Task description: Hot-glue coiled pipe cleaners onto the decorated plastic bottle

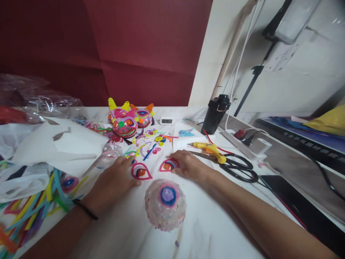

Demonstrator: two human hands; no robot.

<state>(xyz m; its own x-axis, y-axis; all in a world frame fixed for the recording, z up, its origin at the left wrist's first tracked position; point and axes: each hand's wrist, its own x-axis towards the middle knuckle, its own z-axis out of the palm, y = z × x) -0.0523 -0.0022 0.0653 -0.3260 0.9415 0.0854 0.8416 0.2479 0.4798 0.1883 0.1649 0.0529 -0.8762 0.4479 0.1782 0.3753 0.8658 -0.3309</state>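
I see my left hand (114, 181) lying flat on the white table (215, 230), fingers loosely together, the fingertips touching the left edge of a pink eye shape (141, 171) that sits just behind the glittery dome (165, 204). My right hand (188, 166) rests palm down behind and to the right of the dome, fingers together and touching a second eye shape (168, 165). Further right of the dome lie a yellow glue gun (208, 149) and black scissors (238, 168); behind it stand two bright masks (130, 118).
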